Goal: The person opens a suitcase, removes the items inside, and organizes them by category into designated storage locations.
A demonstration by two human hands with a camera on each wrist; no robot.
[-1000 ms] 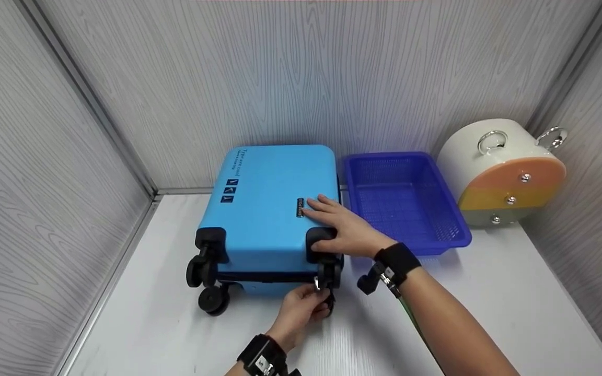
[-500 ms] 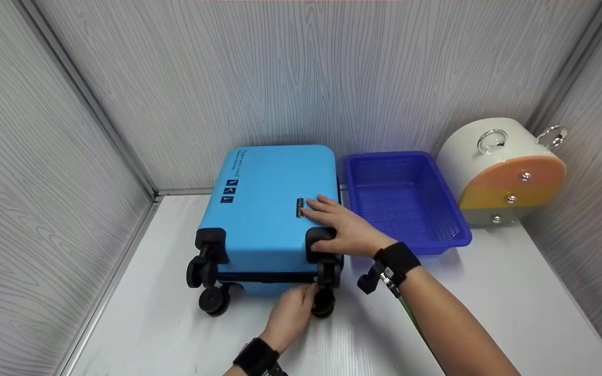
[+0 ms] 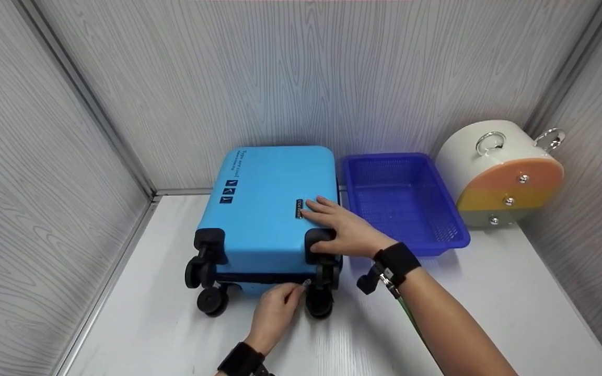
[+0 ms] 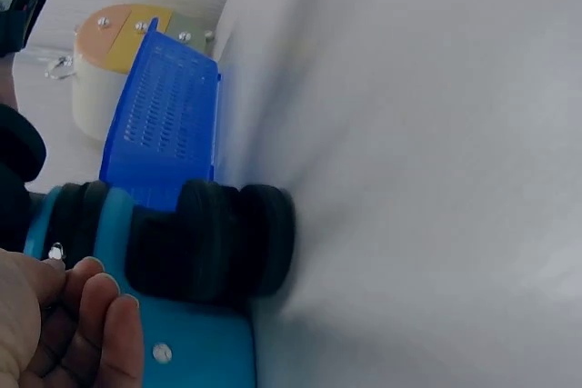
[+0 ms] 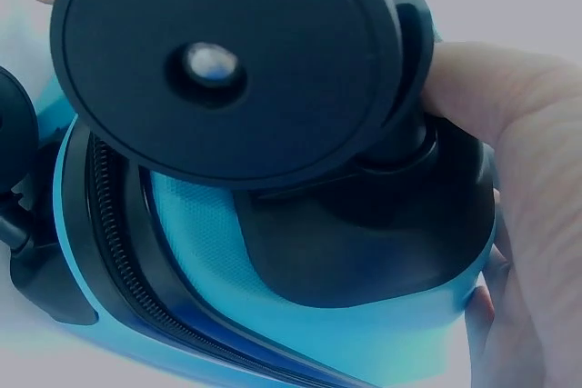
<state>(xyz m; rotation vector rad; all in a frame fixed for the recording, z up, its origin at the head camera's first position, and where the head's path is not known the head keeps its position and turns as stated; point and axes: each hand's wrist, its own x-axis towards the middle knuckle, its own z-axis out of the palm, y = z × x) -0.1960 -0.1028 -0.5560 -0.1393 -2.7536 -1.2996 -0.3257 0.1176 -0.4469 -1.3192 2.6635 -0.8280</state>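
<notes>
A light blue suitcase lies flat on the white table, its black wheels toward me. My right hand rests on its lid by the near right corner, fingers straight and thumb against the black wheel mount; the right wrist view shows that wheel close up with the hand beside it. My left hand pinches a small silver zipper pull on the front edge, just left of the right wheel. In the left wrist view, the fingers curl by the pull next to the wheel.
An empty blue plastic basket sits right of the suitcase. A white drum with an orange and yellow face lies in the far right corner. Grey panel walls close in the table on three sides.
My left hand has slid leftward along the suitcase's front edge with the zipper pull, away from the right wheel. The right hand has stayed on the lid.
</notes>
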